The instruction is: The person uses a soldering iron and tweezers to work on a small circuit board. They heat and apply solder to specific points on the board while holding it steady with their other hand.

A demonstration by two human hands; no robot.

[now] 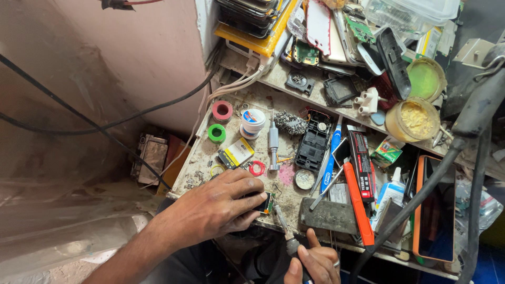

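L hand (213, 208) pins small board (264, 203) on surface (286, 194), grip clamped; R hand (313, 263) grip closed round screwdriver (285, 231), tip at board.

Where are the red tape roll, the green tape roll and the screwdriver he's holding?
Red tape roll (222, 110), head view, on its ring.
Green tape roll (216, 133), head view, on its ring.
Screwdriver (290, 243), head view, on the handle above the right hand (314, 264).

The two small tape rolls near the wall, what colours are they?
In the head view, one tape roll is red and the other roll is green.
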